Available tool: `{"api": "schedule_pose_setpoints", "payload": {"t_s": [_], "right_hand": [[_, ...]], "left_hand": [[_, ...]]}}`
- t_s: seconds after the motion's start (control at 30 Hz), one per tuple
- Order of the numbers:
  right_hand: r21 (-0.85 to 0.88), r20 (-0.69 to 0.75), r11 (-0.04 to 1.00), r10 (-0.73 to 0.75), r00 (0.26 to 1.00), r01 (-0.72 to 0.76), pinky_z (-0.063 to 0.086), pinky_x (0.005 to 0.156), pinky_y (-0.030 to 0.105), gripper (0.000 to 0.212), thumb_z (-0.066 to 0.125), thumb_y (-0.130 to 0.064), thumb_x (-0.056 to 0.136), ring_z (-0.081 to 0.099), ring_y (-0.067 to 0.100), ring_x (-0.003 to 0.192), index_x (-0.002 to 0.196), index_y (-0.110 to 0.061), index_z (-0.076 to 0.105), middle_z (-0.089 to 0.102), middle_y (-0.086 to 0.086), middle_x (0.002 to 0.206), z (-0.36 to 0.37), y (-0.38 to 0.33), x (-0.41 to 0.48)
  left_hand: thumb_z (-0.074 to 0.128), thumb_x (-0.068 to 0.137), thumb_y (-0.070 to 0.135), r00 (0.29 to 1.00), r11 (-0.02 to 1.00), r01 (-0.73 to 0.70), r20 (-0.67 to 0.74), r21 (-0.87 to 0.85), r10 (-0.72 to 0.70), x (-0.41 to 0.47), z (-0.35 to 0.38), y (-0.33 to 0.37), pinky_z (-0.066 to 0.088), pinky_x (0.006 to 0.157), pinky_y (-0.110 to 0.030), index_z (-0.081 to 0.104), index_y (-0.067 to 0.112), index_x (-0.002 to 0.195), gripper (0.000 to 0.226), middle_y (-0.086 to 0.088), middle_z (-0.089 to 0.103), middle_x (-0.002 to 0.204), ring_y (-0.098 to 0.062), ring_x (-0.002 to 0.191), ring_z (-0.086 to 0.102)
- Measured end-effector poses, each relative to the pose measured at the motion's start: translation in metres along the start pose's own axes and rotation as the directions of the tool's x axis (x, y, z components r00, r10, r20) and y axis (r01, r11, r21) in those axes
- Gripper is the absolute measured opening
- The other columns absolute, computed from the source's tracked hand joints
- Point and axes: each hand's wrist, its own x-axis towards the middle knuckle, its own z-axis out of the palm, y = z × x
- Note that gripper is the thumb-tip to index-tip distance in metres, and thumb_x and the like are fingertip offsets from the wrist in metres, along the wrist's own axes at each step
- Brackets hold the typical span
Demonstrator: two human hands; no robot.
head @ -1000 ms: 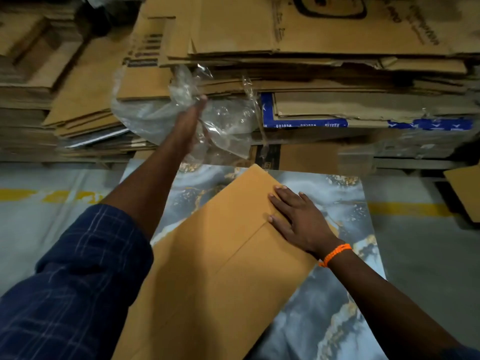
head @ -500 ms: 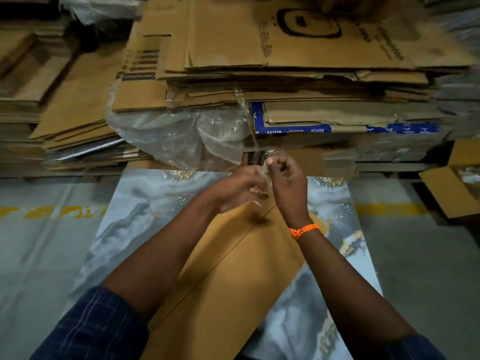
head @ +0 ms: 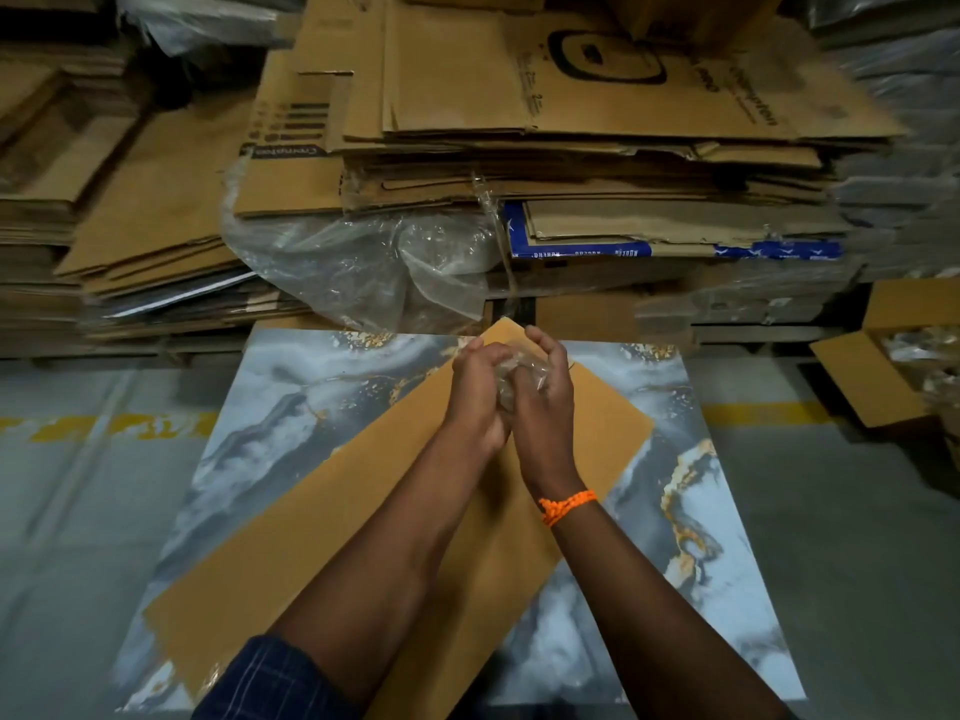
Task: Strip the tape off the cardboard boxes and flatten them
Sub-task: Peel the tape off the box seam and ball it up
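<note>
A flattened brown cardboard box (head: pixel 322 553) lies diagonally on a marble-patterned table (head: pixel 291 407). Above its far corner my left hand (head: pixel 475 392) and my right hand (head: pixel 545 397) are pressed together, fingers curled around a crumpled wad of clear tape (head: pixel 514 374) squeezed between the palms. An orange band circles my right wrist. A strand of clear tape (head: pixel 493 220) hangs down the front of the cardboard stack behind.
Tall stacks of flattened cardboard (head: pixel 571 122) fill the far side, with a clear plastic bag (head: pixel 363 267) hanging from them over the table's far edge. An open box (head: pixel 878 376) sits on the floor at the right. A yellow floor line (head: pixel 119 426) runs behind the table.
My left hand came back from the plastic bag and my right hand lifted off the box. They met over the far corner and now squeeze the tape into a wad.
</note>
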Motion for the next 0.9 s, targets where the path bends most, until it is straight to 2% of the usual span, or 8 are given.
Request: {"api": "schedule_pose_setpoints", "payload": {"t_s": [0.1, 0.23, 0.33, 0.4, 0.47, 0.6, 0.7, 0.9], "right_hand": [[0.13, 0.026, 0.992, 0.003, 1.0, -0.006, 0.056, 0.083, 0.03, 0.029, 0.049, -0.031, 0.1, 0.068, 0.012, 0.102, 0.114, -0.013, 0.068, 0.072, 0.003, 0.108, 0.006, -0.002, -0.012], [0.186, -0.141, 0.982, 0.054, 0.989, -0.027, 0.049, 0.062, 0.035, 0.044, 0.062, -0.036, 0.1, 0.059, 0.023, 0.067, 0.076, 0.001, 0.063, 0.064, 0.021, 0.072, 0.02, 0.0, -0.009], [0.224, -0.139, 0.964, 0.178, 0.974, -0.144, 0.053, 0.075, 0.038, 0.014, 0.06, -0.016, 0.094, 0.066, 0.022, 0.082, 0.101, -0.005, 0.065, 0.068, 0.017, 0.097, 0.032, 0.008, 0.006], [0.17, -0.077, 0.968, 0.198, 0.977, -0.182, 0.053, 0.086, 0.034, 0.033, 0.056, -0.005, 0.091, 0.064, 0.011, 0.101, 0.123, -0.016, 0.056, 0.062, 0.003, 0.12, 0.042, 0.011, 0.006], [-0.018, 0.028, 0.999, -0.047, 0.998, 0.048, 0.051, 0.088, 0.028, 0.034, 0.047, 0.004, 0.089, 0.063, 0.003, 0.103, 0.114, -0.011, 0.065, 0.067, -0.001, 0.116, 0.051, 0.007, -0.005], [-0.065, 0.252, 0.965, -0.23, 0.94, 0.253, 0.055, 0.094, 0.037, 0.037, 0.04, -0.001, 0.092, 0.068, 0.014, 0.108, 0.11, -0.005, 0.073, 0.074, 0.003, 0.111, 0.049, 0.008, -0.022], [0.019, 0.311, 0.995, -0.103, 0.945, 0.102, 0.048, 0.104, 0.039, 0.037, 0.036, -0.016, 0.108, 0.062, 0.017, 0.123, 0.132, -0.008, 0.062, 0.068, 0.003, 0.129, 0.017, 0.004, -0.022], [0.134, 0.102, 0.99, -0.049, 0.994, 0.035, 0.048, 0.104, 0.054, 0.042, 0.047, -0.04, 0.104, 0.059, 0.025, 0.126, 0.136, -0.014, 0.058, 0.065, 0.007, 0.132, -0.073, -0.003, -0.018]], "left_hand": [[0.052, 0.094, 0.026, 0.991, 0.974, -0.111, -0.046, 0.198, 0.122, -0.003, -0.013, -0.003, 0.057, 0.085, -0.04, 0.042, 0.027, 0.145, 0.052, -0.015, 0.067, 0.125, -0.029, 0.11, 0.069], [0.042, 0.106, 0.028, 0.989, 0.973, -0.107, 0.121, 0.202, 0.084, -0.022, -0.025, -0.015, 0.056, 0.088, -0.03, 0.044, 0.019, 0.151, 0.046, -0.006, 0.068, 0.13, -0.018, 0.115, 0.068], [0.037, 0.103, 0.032, 0.985, 0.99, -0.002, 0.171, -0.14, 0.026, -0.029, -0.045, -0.006, 0.052, 0.093, -0.038, 0.042, 0.014, 0.152, 0.052, -0.014, 0.064, 0.134, -0.026, 0.114, 0.066], [0.036, 0.1, 0.044, 0.991, 0.975, 0.026, 0.136, -0.222, 0.004, -0.032, -0.058, 0.007, 0.045, 0.098, -0.043, 0.041, 0.016, 0.152, 0.059, -0.016, 0.056, 0.142, -0.032, 0.122, 0.057], [0.038, 0.099, 0.064, 0.996, 0.97, 0.048, 0.088, -0.237, -0.028, -0.033, -0.068, 0.017, 0.048, 0.093, -0.04, 0.047, 0.01, 0.147, 0.073, -0.016, 0.06, 0.134, -0.031, 0.117, 0.06], [0.03, 0.091, 0.082, 1.0, 0.99, -0.028, -0.01, -0.139, 0.027, -0.026, -0.065, 0.039, 0.05, 0.092, -0.042, 0.061, 0.01, 0.11, 0.081, -0.015, 0.064, 0.112, -0.03, 0.104, 0.065], [0.02, 0.094, 0.078, 0.994, 0.994, -0.106, 0.022, 0.006, 0.106, -0.024, -0.029, 0.042, 0.052, 0.091, -0.034, 0.025, 0.018, 0.16, 0.089, -0.008, 0.029, 0.163, -0.021, 0.133, 0.054], [0.032, 0.07, 0.1, 0.99, 0.954, -0.136, 0.075, 0.267, 0.12, 0.0, 0.076, -0.032, 0.027, 0.122, -0.055, 0.024, 0.016, 0.161, 0.124, -0.019, 0.026, 0.164, -0.036, 0.15, 0.029]]}}
